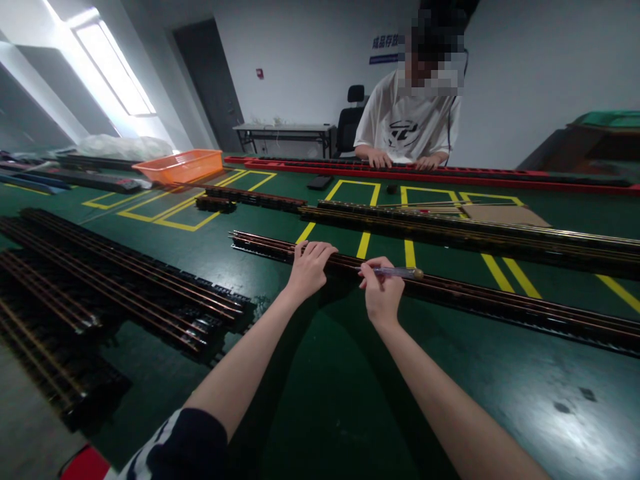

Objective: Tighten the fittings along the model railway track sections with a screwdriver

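Note:
A long black rail (465,297) with copper-coloured rods along it lies across the table in front of me. My left hand (311,268) grips it left of centre, fingers bent over the top and thumb on the near side. Just to the right, my right hand (383,290) pinches a slim pen-like tool (397,272) with a see-through barrel and a brownish rounded end. The tool lies nearly level, its tip pointing left, close above the rail. Whether the tip touches the rail I cannot tell.
Several similar black rails (135,273) lie at the left. Another bundle of rails (475,233) runs beyond mine, near a cardboard piece (505,215). An orange bin (183,167) stands at the back left. Across the table a person (407,123) has both hands at a long red rail (310,165).

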### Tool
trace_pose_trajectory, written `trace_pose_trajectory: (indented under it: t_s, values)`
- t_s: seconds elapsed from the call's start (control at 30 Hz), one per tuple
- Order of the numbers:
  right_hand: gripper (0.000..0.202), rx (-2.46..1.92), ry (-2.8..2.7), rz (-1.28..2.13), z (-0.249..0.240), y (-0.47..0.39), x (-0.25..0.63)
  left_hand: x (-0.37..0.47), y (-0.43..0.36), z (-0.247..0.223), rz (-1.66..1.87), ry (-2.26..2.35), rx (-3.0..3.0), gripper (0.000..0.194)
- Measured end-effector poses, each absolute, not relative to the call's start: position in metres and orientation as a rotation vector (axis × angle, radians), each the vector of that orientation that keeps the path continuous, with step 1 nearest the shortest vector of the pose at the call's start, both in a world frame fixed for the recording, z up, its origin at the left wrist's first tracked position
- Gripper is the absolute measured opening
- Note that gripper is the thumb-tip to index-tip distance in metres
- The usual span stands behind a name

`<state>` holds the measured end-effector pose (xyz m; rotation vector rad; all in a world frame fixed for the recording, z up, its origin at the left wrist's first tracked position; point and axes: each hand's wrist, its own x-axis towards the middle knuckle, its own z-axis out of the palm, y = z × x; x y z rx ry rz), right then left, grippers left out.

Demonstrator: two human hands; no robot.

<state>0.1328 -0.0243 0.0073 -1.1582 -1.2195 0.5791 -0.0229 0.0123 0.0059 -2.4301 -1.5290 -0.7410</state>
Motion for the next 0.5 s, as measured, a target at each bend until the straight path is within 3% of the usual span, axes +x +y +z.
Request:
trace_pose_trajectory:
  t_s: [0.5]
  values:
    - [0.018,-1.167,-1.216,0.565,0.0064,-0.0235,0.1332,-0.0297,0.0173,0.003,-0.902,-1.478,-2.558,0.044]
